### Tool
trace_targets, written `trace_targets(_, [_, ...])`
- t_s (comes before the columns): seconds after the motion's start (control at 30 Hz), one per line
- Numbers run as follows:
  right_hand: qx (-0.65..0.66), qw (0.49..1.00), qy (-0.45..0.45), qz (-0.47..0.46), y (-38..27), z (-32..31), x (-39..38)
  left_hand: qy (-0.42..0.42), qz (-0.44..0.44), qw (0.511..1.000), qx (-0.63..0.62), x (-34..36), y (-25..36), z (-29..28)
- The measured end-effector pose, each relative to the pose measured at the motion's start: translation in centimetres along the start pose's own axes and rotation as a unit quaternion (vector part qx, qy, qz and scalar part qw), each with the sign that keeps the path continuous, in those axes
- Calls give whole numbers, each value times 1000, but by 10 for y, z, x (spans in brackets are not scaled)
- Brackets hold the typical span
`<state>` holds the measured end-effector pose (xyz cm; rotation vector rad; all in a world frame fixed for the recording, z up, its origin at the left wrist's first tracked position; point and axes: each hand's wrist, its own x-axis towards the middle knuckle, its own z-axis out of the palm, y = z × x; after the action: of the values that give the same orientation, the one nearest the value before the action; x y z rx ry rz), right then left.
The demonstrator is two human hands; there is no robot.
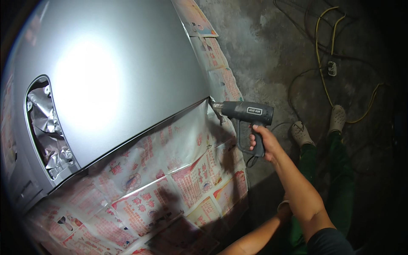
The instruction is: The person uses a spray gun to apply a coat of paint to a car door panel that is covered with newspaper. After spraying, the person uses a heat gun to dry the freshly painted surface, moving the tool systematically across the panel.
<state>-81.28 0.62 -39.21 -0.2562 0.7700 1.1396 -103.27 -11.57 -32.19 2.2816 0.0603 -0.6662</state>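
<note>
My right hand [265, 142] is wrapped round the handle of a dark heat gun [242, 111]. The gun's metal nozzle points left, close to the corner of a silver-grey car body panel [144, 72]; whether it touches cannot be made out. Below the panel's edge hangs printed masking paper [187, 170] in red and white sheets, with the gun partly over its right side. From the lower edge comes my left forearm [257, 239], a light band [283, 205] near its wrist. My left hand is mostly hidden behind the right forearm, so its fingers do not show.
A long cutout in the panel at the left holds crumpled silver foil [44, 112]. On the grey concrete floor [263, 46] lie a yellow cable [318, 46], dark cords and a pale socket block [332, 68]. My feet in light clogs [338, 119] stand close to them.
</note>
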Motion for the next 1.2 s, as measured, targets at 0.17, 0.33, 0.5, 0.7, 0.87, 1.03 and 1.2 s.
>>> trace_targets(0.17, [-13,999,-38,0,9,47,-38,25,11,999,17,11,9,-9])
trace_targets(0.33, [-50,996,-69,-4,7,86,-76,35,-108,992,54,-1,-7,37])
trace_targets(0.5, [-110,989,-89,-31,8,142,-128,14,-30,994,106,-12,4,15])
trace_targets(0.7, [-280,952,-85,-95,9,207,-200,-151,-193,969,37,-11,46,-75])
trace_targets(0.87, [-339,930,-122,-70,26,268,-269,24,-221,972,80,-17,20,-55])
trace_targets(1.03, [-463,868,-126,-129,24,302,-310,89,-299,947,-75,-5,51,-122])
trace_targets(1.2, [-569,805,-125,-116,18,337,-348,169,-275,936,-140,22,87,-170])
